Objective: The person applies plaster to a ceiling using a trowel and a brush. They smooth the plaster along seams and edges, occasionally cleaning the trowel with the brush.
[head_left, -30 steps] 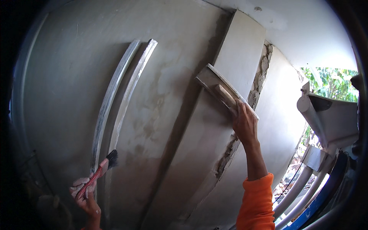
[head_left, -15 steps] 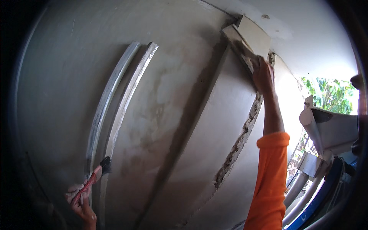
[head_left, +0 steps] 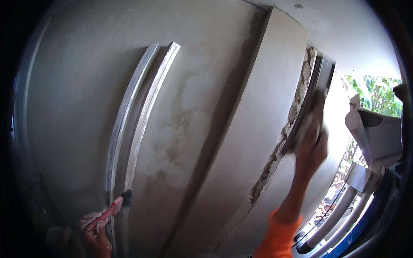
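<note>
A paintbrush [head_left: 116, 205] with a reddish handle and dark bristles is gripped in my plaster-smeared left hand [head_left: 98, 232], low on the left. Its bristles are by the lower part of two long, pale straight strips. High on the right, my right hand [head_left: 312, 144] is wrapped around a long, flat plastering float [head_left: 322, 76], smeared by motion. The float lies lengthwise along the right side of a rough, broken groove [head_left: 297, 105]. To the groove's left rises a smooth plastered pillar [head_left: 269, 90].
Two long strips, one grey [head_left: 122, 114] and one whitish [head_left: 148, 105], lean against the grey wall [head_left: 81, 94]. Overhead is a white ceiling [head_left: 344, 38]. Pale pipes [head_left: 329, 217] and a blue bar [head_left: 359, 228] stand at right, with foliage [head_left: 374, 92] behind.
My right hand has moved the float from the pillar's top, right and down, to the groove's right side. My left hand still holds the brush. The view has shifted slightly.
</note>
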`<state>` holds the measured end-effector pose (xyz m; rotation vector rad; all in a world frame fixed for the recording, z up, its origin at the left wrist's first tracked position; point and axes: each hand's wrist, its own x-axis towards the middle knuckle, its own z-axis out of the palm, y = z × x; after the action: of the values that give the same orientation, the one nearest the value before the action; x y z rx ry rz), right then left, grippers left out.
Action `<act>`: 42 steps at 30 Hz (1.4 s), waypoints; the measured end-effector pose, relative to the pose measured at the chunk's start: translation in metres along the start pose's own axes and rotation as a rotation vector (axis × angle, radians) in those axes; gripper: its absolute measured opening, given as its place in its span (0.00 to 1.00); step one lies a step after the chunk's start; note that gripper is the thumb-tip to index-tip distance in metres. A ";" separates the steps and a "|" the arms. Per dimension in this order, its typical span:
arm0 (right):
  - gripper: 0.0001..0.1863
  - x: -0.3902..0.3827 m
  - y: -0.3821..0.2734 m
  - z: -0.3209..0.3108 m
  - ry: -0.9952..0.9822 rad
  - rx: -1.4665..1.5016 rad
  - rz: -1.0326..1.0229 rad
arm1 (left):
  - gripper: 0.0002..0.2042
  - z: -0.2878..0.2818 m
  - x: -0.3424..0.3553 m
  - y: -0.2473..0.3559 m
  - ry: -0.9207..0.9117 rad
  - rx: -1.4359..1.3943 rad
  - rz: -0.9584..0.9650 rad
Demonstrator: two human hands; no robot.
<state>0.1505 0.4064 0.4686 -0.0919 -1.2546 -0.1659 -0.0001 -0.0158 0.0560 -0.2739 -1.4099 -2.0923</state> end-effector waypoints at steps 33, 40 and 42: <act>0.08 -0.378 -0.061 -0.249 -0.562 0.307 1.100 | 0.06 0.106 -0.162 0.015 -1.157 0.354 0.189; 0.14 -0.391 -0.050 -0.245 -0.492 0.053 1.058 | 0.08 0.049 -0.110 0.008 -0.444 0.423 0.099; 0.15 -0.393 -0.046 -0.240 -0.465 -0.005 1.021 | 0.08 0.025 -0.092 0.002 -0.274 0.445 -0.015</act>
<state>0.2488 0.3519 0.0199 -0.7897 -1.5192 0.7738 0.0706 0.0393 0.0240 -0.3763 -1.9962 -1.7368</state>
